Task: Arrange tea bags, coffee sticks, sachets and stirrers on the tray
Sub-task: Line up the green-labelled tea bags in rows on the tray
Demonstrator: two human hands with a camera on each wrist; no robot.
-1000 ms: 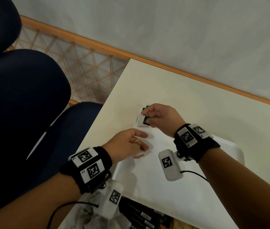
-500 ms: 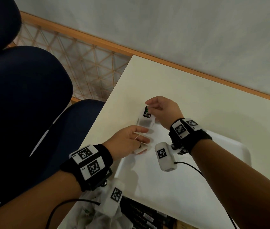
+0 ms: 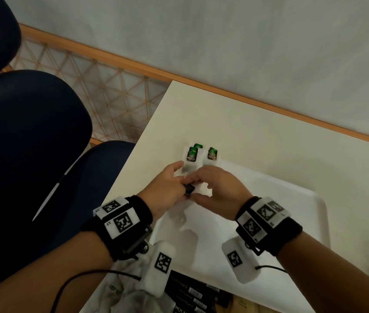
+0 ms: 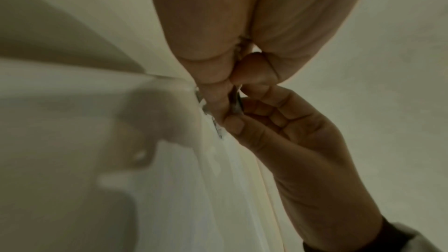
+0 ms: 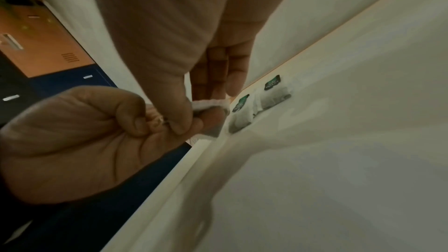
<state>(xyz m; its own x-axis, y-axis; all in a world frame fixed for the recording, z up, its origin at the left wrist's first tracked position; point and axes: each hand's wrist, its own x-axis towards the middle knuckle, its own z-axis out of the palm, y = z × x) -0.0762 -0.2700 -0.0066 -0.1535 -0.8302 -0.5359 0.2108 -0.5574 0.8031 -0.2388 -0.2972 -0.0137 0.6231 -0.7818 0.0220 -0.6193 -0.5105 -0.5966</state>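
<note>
The worktop (image 3: 235,132) is a pale cream slab set against a light grey wall (image 3: 201,41), with a wooden strip (image 3: 269,107) running along the joint. At 9 o'clock of the worktop stand dark blue chairs (image 3: 25,136) in front of a lattice panel (image 3: 102,91). A white tray (image 3: 291,222) lies on the worktop toward its near edge; black flat packets (image 3: 199,292) sit just beyond the tray's near rim, at 6 o'clock.

Tea bags (image 3: 192,158) — white pouches with green-and-black tags — lie at the tray's far-left corner, at 11 o'clock of the tray. Two overlap on the left; a third (image 3: 212,155) lies just beside them on the right.

Both hands meet over the tray just at 6 o'clock of those bags. The left hand (image 3: 167,190) has its grip curled, thumb against forefinger, pinching one more tea bag (image 3: 189,188) by its dark tag. The right hand (image 3: 219,188) pinches the same tea bag — its white pouch (image 5: 211,102) shows between thumb and fingers in the right wrist view. The left wrist view is blurred; fingertip contact is visible, fine detail is not.
</note>
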